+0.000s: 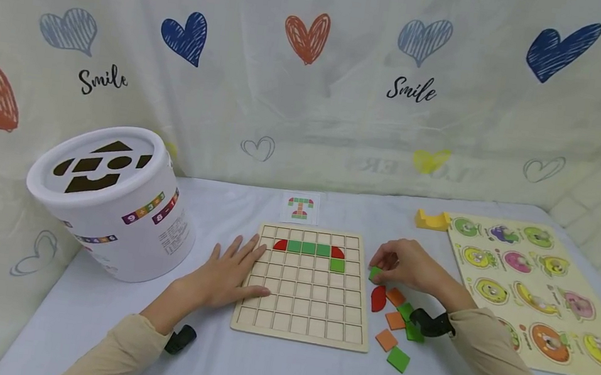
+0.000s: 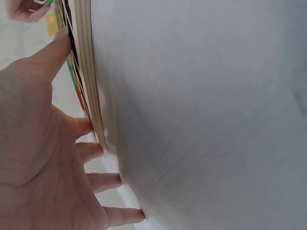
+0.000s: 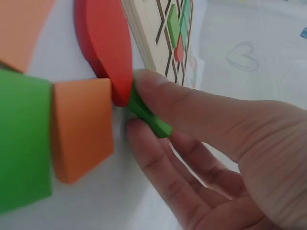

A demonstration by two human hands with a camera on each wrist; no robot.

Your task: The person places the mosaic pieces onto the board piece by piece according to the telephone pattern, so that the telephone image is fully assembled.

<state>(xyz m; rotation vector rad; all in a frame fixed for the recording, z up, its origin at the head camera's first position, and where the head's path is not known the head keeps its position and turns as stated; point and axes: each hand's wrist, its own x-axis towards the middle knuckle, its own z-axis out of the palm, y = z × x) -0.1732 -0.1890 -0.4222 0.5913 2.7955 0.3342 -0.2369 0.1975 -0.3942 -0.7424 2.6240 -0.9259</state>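
Observation:
A wooden grid board (image 1: 282, 322) lies at the middle of the table, with red quarter-round tiles and green square tiles set in its upper rows. My left hand (image 1: 228, 276) rests with spread fingers on the board's left edge, thumb over the frame. Just off the board's right edge, my right hand (image 1: 410, 266) pinches a green square tile (image 3: 149, 116) between thumb and fingers. Close by that tile lie red tiles (image 1: 378, 299), orange square tiles (image 1: 387, 339) and green square tiles (image 1: 398, 359). Behind the board is a small pattern card (image 1: 300, 207) showing a red, green and orange figure.
At the left stands a large white bucket (image 1: 179, 241) with shaped holes in its lid. A fruit and vegetable puzzle board (image 1: 539, 298) takes up the right side, a yellow block (image 1: 431, 220) at its far left corner. Behind the table hangs a heart-printed cloth (image 1: 343, 123).

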